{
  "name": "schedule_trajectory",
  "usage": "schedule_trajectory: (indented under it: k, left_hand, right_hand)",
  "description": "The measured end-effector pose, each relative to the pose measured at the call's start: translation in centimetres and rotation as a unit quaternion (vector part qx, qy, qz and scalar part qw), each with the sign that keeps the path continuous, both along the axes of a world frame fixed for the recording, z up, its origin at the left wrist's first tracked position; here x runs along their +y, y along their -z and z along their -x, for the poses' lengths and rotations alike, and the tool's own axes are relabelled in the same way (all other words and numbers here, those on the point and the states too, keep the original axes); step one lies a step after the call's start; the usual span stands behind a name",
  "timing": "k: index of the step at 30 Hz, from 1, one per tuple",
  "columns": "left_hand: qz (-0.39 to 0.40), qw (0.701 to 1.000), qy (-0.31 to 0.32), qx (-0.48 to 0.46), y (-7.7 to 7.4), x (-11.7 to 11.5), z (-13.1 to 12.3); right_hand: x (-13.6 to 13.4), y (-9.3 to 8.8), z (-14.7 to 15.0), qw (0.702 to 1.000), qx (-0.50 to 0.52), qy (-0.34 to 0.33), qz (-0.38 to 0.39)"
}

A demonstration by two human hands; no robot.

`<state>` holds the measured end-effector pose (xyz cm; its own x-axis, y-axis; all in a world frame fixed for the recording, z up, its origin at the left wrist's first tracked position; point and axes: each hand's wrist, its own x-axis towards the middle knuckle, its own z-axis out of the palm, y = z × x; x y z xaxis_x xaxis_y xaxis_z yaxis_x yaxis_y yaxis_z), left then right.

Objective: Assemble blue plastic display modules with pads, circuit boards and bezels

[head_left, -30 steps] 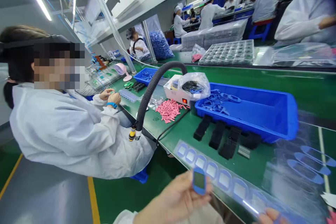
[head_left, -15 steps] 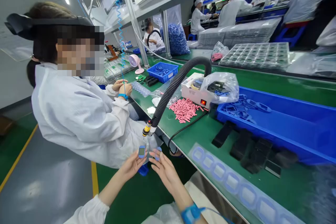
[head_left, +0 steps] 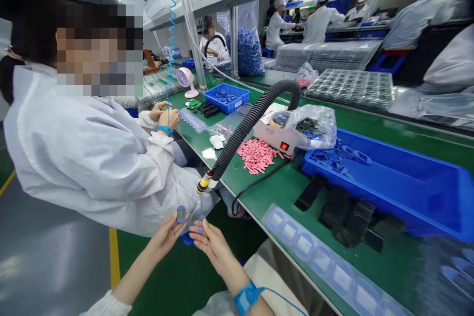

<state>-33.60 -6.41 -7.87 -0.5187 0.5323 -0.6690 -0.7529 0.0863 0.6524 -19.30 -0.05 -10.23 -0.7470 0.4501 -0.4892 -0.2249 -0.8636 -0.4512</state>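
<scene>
My left hand pinches a small blue device with a grey screen between thumb and fingers, screen side toward me. Close beside it, my right hand has its thumb and fingers around a small translucent bluish piece, too faint to name. A blue wrist strap with a cord is on my right wrist. Above both hands hangs the end of a black flexible hose, with a yellow-and-black nozzle.
The green bench runs along my right. On it lie a clear strip of blue frames, black blocks, a large blue tray, pink strips and a white box. A co-worker in a white coat sits close at left.
The view has shifted, so the co-worker looks larger and nearer. My hands appear further left, still holding the device and the translucent piece.
</scene>
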Motion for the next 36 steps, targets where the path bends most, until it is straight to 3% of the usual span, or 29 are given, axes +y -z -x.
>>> schedule_trajectory:
  k: [4, 8, 14, 18, 23, 27, 33, 36]
  left_hand:
    - [-0.004, 0.999, 0.047, -0.012, 0.8, 2.2, -2.7]
    - [-0.025, 0.989, 0.143, -0.039, -0.1, 3.5, -7.2]
    - [-0.071, 0.942, 0.307, -0.114, -4.2, 5.1, -16.3]
    - [-0.14, 0.902, 0.377, -0.159, -7.3, 6.5, -21.7]
    - [-0.183, 0.864, 0.407, -0.233, -10.3, 6.9, -27.0]
    - [-0.148, 0.867, 0.381, -0.286, -11.9, 6.2, -29.9]
    - [-0.104, 0.873, 0.362, -0.311, -13.1, 5.7, -32.6]
    - [-0.109, 0.884, 0.356, -0.282, -13.0, 5.6, -33.4]
  right_hand:
    - [-1.3, -0.3, -3.9, 0.998, -0.003, 0.055, 0.016]
    - [-2.4, -3.0, -8.5, 0.989, 0.016, 0.146, 0.017]
    - [-2.2, -8.5, -17.3, 0.954, 0.072, 0.289, -0.024]
    - [-1.7, -10.1, -22.3, 0.926, 0.06, 0.37, -0.049]
    - [-2.3, -10.8, -26.0, 0.899, 0.062, 0.43, -0.049]
    - [-3.5, -11.6, -28.4, 0.874, 0.037, 0.474, -0.102]
    - [-4.9, -12.9, -31.0, 0.802, -0.147, 0.543, -0.202]
    - [-5.1, -13.4, -30.8, 0.734, -0.279, 0.562, -0.261]
